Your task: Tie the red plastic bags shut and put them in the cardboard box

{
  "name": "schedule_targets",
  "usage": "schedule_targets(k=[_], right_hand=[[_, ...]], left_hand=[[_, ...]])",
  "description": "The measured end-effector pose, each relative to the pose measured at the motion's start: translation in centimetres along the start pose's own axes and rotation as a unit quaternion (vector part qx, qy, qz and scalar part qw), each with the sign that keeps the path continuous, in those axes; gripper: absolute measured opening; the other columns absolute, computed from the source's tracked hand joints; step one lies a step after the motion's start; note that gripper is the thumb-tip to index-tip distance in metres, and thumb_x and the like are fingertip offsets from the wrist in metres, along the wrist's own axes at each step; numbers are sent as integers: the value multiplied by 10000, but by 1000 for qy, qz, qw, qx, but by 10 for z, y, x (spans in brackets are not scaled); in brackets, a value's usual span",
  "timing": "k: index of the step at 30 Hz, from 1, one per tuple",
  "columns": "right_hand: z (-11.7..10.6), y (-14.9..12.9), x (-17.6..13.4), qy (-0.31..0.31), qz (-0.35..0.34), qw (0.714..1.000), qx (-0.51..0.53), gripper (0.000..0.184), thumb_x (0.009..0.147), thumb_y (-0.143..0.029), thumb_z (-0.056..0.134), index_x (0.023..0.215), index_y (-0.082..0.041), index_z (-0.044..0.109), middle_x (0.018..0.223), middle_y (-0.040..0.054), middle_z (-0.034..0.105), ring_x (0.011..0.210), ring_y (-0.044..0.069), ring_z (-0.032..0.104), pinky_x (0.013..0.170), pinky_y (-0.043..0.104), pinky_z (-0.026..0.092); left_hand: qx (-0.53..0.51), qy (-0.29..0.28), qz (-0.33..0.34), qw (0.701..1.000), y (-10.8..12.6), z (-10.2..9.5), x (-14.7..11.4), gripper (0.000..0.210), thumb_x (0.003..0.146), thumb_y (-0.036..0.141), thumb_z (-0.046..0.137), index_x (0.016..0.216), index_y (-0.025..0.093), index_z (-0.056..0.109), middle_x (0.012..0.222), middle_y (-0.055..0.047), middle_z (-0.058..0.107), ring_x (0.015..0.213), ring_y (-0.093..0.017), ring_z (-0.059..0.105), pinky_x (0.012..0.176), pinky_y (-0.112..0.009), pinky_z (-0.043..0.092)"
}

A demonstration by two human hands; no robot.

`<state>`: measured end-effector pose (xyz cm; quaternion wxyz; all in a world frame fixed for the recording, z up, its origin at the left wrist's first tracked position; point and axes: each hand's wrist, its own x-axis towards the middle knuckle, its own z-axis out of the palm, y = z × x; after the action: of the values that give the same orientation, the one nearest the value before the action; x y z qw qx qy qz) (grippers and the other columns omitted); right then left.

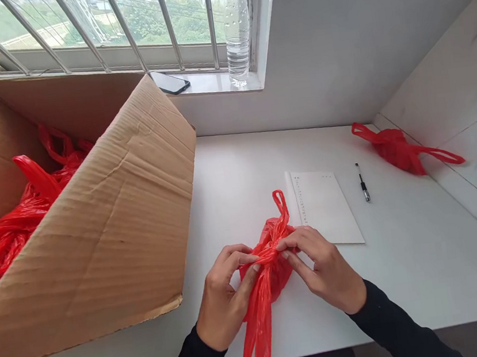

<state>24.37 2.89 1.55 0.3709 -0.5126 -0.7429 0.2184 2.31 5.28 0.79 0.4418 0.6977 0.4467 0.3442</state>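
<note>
A red plastic bag (pixel 281 277) rests on the white table near its front edge, its neck twisted into a knot. One handle loop sticks up at the back, and the other hangs down toward me over the table edge. My left hand (pixel 229 292) pinches the knot from the left between thumb and fingers. From the right, my right hand (pixel 320 261) pinches the same knot, its thumb below and fingers on top. What the bag holds is hidden by the red plastic.
A large open cardboard box (pixel 137 202) stands at the left with several red plastic bags (pixel 36 197) inside. Behind my right hand lie a paper booklet (pixel 324 203) and a pen (pixel 362 183). Another red bag (pixel 400 147) sits by the wall. A phone (pixel 170 82) and water bottle (pixel 238 33) are on the windowsill.
</note>
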Motion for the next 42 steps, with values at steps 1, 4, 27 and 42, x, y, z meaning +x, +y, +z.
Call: schedule_targets(k=[1, 4, 27, 42], right_hand=[[-4, 0, 0, 10, 14, 1000, -2, 165, 969, -118, 509, 1025, -243, 602, 917, -1, 639, 861, 176, 520, 830, 385, 444], [-14, 2, -2, 41, 62, 997, -16, 111, 975, -181, 532, 990, -262, 605, 901, -16, 635, 827, 173, 509, 802, 379, 435], [1, -4, -5, 12, -9, 998, -68, 253, 966, -200, 576, 1208, -272, 591, 1169, 29, 589, 1115, 195, 526, 1152, 502, 272], [-26, -8, -4, 68, 131, 989, 30, 92, 993, -313, 535, 911, -283, 563, 915, -41, 622, 927, 172, 576, 1156, 489, 257]], left_hand=[[5, 7, 4, 1000, 2, 0, 0, 123, 968, 269, 571, 999, 277, 690, 1100, -17, 612, 1005, -149, 620, 885, -318, 503], [21, 33, 14, 999, 5, -1, 3, 116, 968, 258, 573, 969, 259, 689, 1081, -18, 625, 998, -147, 626, 868, -311, 501], [111, 11, 161, 981, 15, 9, 10, 186, 941, 114, 570, 1047, 259, 620, 1024, -3, 672, 945, -154, 607, 835, -330, 504], [68, 74, 93, 991, 15, -3, 1, 98, 950, 151, 571, 960, 246, 594, 959, -12, 641, 935, -166, 597, 814, -323, 476]])
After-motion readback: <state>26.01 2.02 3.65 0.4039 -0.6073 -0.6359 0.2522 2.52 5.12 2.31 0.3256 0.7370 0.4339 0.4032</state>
